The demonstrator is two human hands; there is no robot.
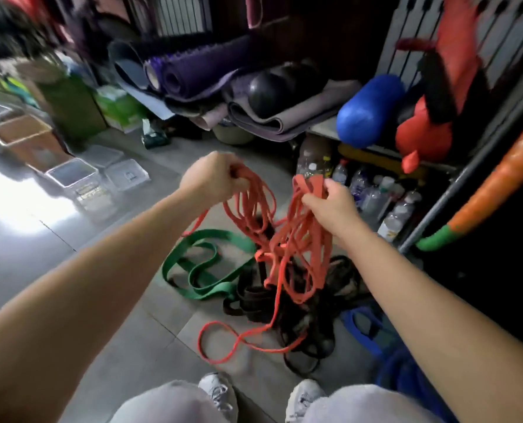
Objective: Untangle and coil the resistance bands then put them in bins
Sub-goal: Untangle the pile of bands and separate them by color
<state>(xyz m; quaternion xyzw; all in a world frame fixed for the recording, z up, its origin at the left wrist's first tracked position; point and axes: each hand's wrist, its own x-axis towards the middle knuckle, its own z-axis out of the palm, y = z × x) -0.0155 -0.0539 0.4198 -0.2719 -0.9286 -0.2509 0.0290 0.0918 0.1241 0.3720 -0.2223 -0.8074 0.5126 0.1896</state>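
Note:
A tangle of orange-red resistance bands (287, 245) hangs between my two hands above the floor. My left hand (208, 178) grips one bunch of its loops at the top left. My right hand (330, 203) pinches another bunch at the top right. One orange loop trails down onto the tiles near my feet. A green band (199, 270) lies in loose folds on the floor to the left. Black bands (302, 325) sit in a heap under the orange tangle. A blue band (364, 325) lies at the right of the heap.
Clear plastic bins (71, 175) and lids (126, 175) stand on the floor at the left, beside a wooden box (22, 132). Rolled purple mats (193, 68), a black ball, a blue roller (367, 111) and water bottles (373, 196) crowd the shelves ahead. My shoes (217, 392) are at the bottom.

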